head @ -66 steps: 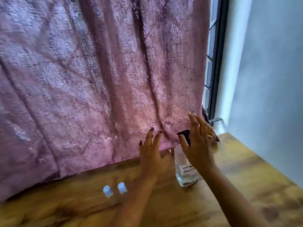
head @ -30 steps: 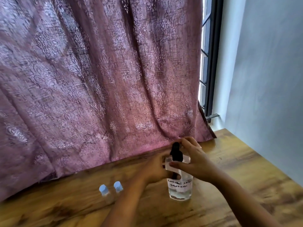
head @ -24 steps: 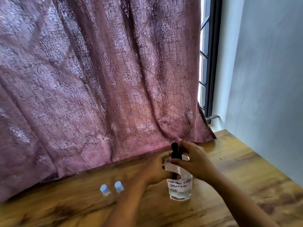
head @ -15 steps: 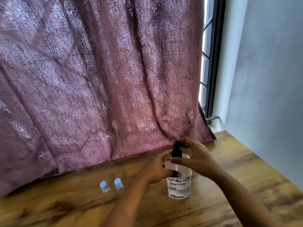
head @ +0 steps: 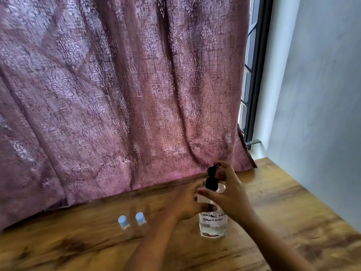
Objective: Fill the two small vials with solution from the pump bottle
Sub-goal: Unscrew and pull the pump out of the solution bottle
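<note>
A clear pump bottle (head: 213, 224) with a handwritten white label and a black pump head (head: 211, 179) stands upright on the wooden table (head: 283, 212). My left hand (head: 187, 202) grips the bottle's body from the left. My right hand (head: 228, 192) is curled around the pump head and neck from the right. Two small clear vials with pale blue caps stand side by side to the left of the bottle, the left vial (head: 123, 224) and the right vial (head: 141, 222); both are capped and neither is touched.
A mauve patterned curtain (head: 117, 94) hangs behind the table, its hem resting on the back edge. A dark window frame (head: 256, 75) and a pale wall (head: 322, 94) close off the right side.
The bottle came forward from the curtain and was set upright. Both hands closed on it, and the black pump head now sits higher and tilted under my right fingers.
</note>
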`<state>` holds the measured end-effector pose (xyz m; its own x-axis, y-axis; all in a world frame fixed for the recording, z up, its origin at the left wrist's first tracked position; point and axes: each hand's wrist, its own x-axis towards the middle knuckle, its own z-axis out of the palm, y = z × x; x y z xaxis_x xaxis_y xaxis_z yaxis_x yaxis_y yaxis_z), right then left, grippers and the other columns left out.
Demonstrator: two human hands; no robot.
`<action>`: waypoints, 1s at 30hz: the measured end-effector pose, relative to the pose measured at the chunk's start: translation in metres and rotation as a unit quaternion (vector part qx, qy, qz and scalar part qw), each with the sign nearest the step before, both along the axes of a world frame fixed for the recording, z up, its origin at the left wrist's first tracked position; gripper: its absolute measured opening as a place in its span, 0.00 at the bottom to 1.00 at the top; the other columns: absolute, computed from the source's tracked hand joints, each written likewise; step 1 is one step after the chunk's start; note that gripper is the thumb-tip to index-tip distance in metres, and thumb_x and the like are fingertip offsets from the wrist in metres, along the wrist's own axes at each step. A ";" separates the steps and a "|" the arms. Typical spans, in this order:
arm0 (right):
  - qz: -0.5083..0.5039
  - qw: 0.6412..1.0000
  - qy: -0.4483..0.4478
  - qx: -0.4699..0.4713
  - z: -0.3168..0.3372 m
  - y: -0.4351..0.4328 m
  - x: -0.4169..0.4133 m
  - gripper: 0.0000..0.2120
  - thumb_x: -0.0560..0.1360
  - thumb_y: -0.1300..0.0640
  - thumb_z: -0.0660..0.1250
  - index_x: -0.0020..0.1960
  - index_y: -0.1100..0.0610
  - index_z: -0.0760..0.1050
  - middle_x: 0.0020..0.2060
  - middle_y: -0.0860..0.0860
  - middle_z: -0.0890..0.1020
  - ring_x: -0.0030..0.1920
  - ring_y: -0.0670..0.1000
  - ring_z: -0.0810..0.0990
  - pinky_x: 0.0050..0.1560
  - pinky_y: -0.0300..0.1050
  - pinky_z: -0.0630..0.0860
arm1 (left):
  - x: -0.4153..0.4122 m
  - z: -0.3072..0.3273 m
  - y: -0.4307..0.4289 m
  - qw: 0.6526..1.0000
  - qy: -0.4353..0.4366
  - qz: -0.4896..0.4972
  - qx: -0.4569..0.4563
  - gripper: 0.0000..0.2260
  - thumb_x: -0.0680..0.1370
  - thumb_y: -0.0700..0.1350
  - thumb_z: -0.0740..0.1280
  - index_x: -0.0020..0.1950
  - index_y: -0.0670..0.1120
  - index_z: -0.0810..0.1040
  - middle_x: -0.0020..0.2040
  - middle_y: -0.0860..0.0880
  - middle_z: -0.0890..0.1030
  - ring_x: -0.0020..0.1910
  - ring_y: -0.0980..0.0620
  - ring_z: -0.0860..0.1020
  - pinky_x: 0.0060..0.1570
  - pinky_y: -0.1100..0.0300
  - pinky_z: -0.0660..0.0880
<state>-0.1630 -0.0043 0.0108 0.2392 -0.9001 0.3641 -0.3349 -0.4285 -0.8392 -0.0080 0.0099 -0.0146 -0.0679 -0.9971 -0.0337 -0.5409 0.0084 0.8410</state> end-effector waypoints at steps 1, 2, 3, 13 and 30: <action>-0.027 1.000 -0.010 -0.010 -0.001 0.000 0.005 0.35 0.58 0.43 0.78 0.59 0.44 0.64 0.44 0.41 0.77 0.48 0.44 0.78 0.50 0.47 0.76 | 0.000 -0.001 0.000 1.000 0.004 -0.001 0.000 0.29 0.66 0.47 0.78 0.63 0.60 0.72 0.60 0.55 0.79 0.58 0.57 0.77 0.57 0.57 0.77; -0.042 0.999 -0.024 -0.016 -0.004 -0.001 0.007 0.34 0.59 0.48 0.79 0.59 0.46 0.65 0.42 0.41 0.78 0.46 0.45 0.79 0.50 0.49 0.76 | 0.000 -0.001 0.001 1.000 0.007 -0.001 -0.002 0.30 0.65 0.48 0.78 0.64 0.60 0.72 0.60 0.55 0.79 0.58 0.56 0.77 0.58 0.55 0.77; -0.044 0.998 -0.032 -0.017 -0.004 -0.003 0.008 0.32 0.61 0.52 0.79 0.59 0.47 0.65 0.42 0.42 0.79 0.46 0.44 0.80 0.50 0.50 0.77 | 0.000 -0.001 0.001 1.000 0.006 0.001 -0.005 0.30 0.64 0.49 0.79 0.64 0.59 0.72 0.60 0.54 0.79 0.59 0.56 0.77 0.59 0.54 0.76; 0.172 0.960 -0.130 0.179 0.014 -0.007 -0.010 0.28 0.70 0.66 0.69 0.64 0.47 0.66 0.50 0.56 0.83 0.51 0.52 0.82 0.52 0.48 0.79 | -0.002 0.003 0.006 0.999 0.001 -0.027 -0.019 0.40 0.65 0.48 0.78 0.73 0.58 0.62 0.66 0.58 0.73 0.64 0.57 0.73 0.63 0.55 0.74; 0.193 0.954 -0.189 0.131 0.014 -0.016 0.025 0.40 0.61 0.20 0.50 0.65 0.41 0.66 0.52 0.53 0.79 0.52 0.53 0.80 0.52 0.49 0.77 | 0.001 0.006 0.013 0.999 -0.002 0.018 -0.039 0.33 0.64 0.49 0.79 0.66 0.57 0.71 0.61 0.58 0.77 0.60 0.56 0.76 0.60 0.53 0.75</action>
<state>-0.1382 -0.0202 0.0245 0.4674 -0.8433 0.2654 0.1528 -0.2187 -0.9638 -0.0068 0.0226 -0.0089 -0.0316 -0.9985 0.0450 -0.5452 0.0549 0.8365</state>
